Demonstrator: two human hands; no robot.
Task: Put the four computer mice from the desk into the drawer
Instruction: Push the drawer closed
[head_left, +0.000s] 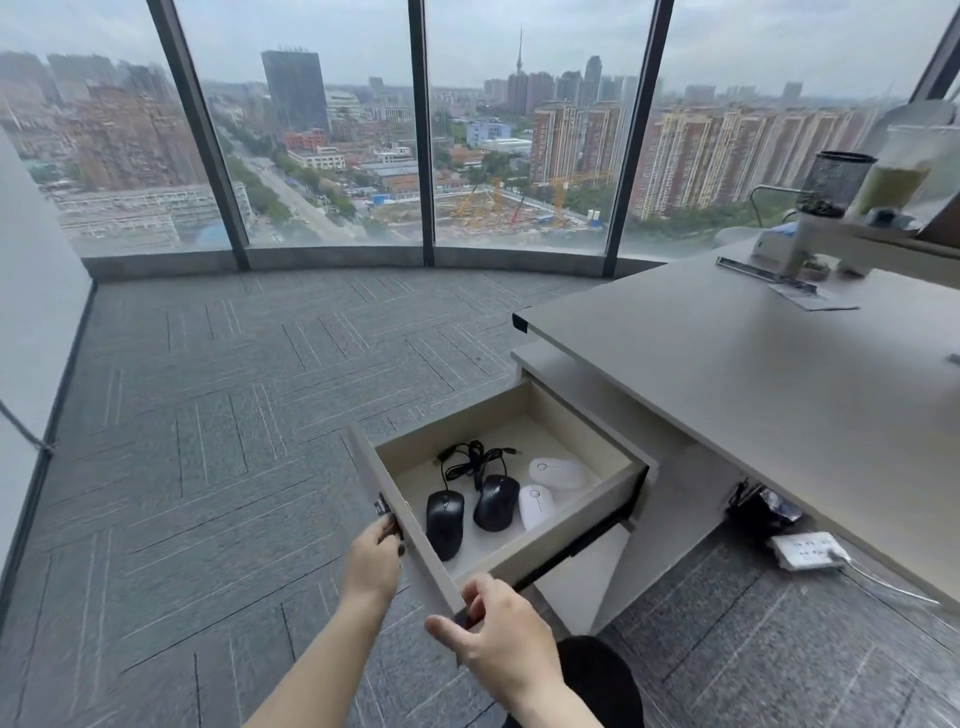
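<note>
Right hand on drawer, mice inside.

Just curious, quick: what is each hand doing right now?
Left hand: closed on the drawer front.
Right hand: gripping the drawer front's near corner.

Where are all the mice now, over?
Left hand and right hand grip open beige drawer front. Two black corded mice, two white wireless mice inside. Nothing blocking.
</note>
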